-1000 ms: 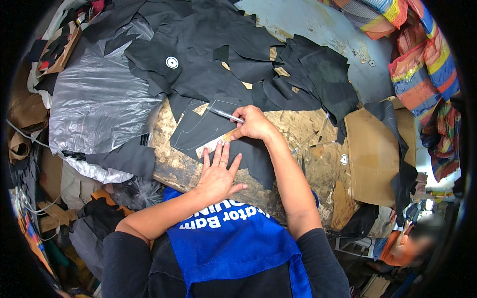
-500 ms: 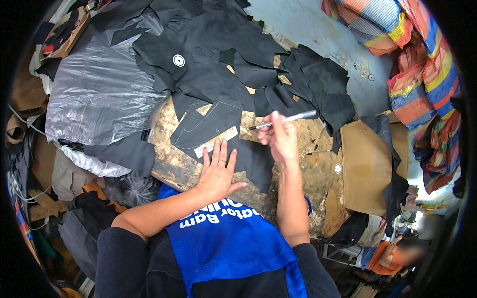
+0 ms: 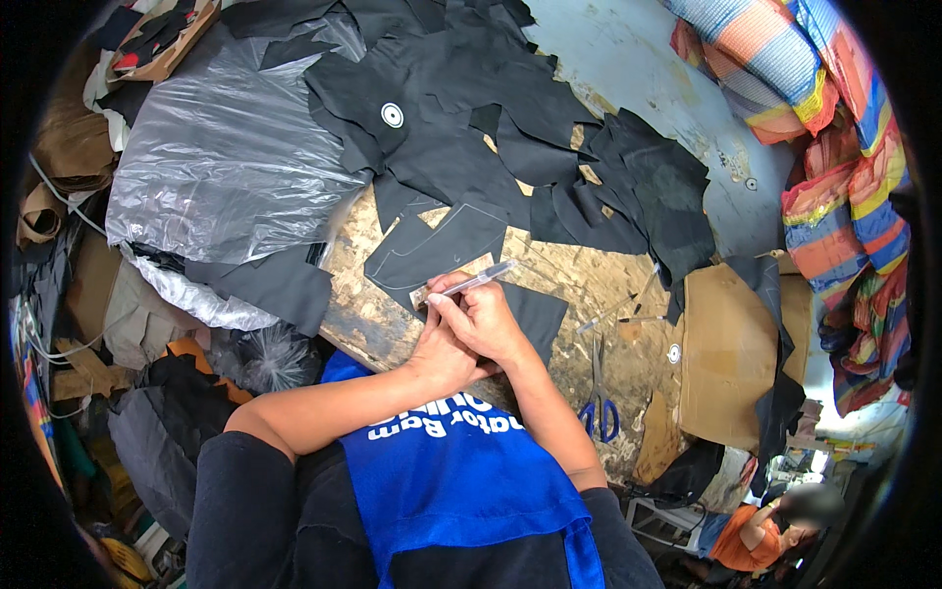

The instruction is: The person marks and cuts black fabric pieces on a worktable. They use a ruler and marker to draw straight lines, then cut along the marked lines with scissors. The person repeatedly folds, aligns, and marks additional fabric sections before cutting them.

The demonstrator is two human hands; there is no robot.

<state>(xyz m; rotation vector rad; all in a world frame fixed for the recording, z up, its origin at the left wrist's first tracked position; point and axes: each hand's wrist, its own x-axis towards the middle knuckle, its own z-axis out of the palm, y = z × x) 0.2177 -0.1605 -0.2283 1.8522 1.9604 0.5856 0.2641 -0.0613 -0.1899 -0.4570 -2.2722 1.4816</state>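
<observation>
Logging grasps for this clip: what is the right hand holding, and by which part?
A pen, gripped by the right hand near the pen's left end; its right end sticks out.

We've got a clear pen (image 3: pixel 486 276) in our right hand (image 3: pixel 480 321), overlapping our left hand (image 3: pixel 442 356) by a pale strip (image 3: pixel 419 297) on black material (image 3: pixel 427 249), blue-handled scissors (image 3: pixel 597 391) lying nearby on the worn tabletop (image 3: pixel 638 365).

I find myself in a cluttered cutting workshop. Evidence: the worn wooden worktable (image 3: pixel 633 368) before me, a black piece (image 3: pixel 427 251) bearing pale drawn outlines, overlapping black sheets (image 3: pixel 446 118), blue-handled scissors (image 3: pixel 598 387), a cardboard panel (image 3: pixel 728 353), and striped woven bundles (image 3: pixel 770 69) alongside.
</observation>
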